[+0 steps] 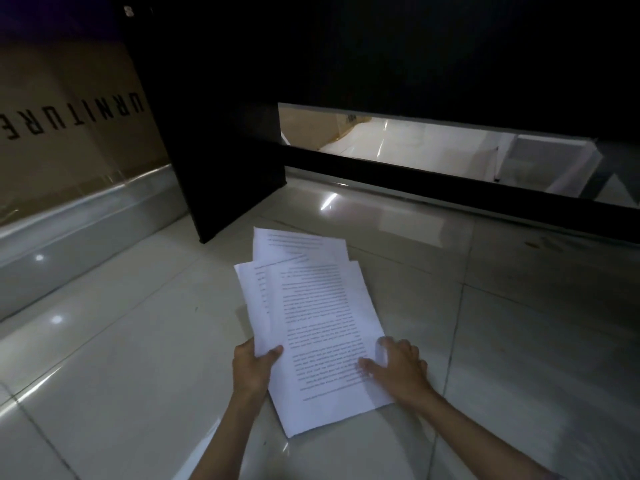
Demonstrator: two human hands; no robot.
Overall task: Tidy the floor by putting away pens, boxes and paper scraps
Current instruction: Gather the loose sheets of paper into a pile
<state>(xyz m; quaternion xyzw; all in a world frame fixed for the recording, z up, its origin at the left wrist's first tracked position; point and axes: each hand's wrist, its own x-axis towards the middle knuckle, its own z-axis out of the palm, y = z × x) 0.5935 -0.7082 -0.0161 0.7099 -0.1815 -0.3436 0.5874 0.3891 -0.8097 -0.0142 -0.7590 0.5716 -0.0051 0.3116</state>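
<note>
The left hand [254, 367] pinches the left edge of the printed sheets [311, 327], thumb on top and fingers curled beneath. The right hand [398, 367] lies on their right side, its grip spread, fingers pressing the paper flat. The fanned sheets rest on the glossy tiled floor [121, 358], just before a dark furniture panel [221, 161]. A cardboard box [69, 126] stands far left.

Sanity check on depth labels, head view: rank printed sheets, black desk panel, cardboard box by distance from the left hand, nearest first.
1. Printed sheets: held in the left hand, thumb on top, low centre of the floor.
2. Black desk panel: standing upright beyond the sheets, up and slightly left.
3. Cardboard box: far left against the wall, behind the panel's edge.
</note>
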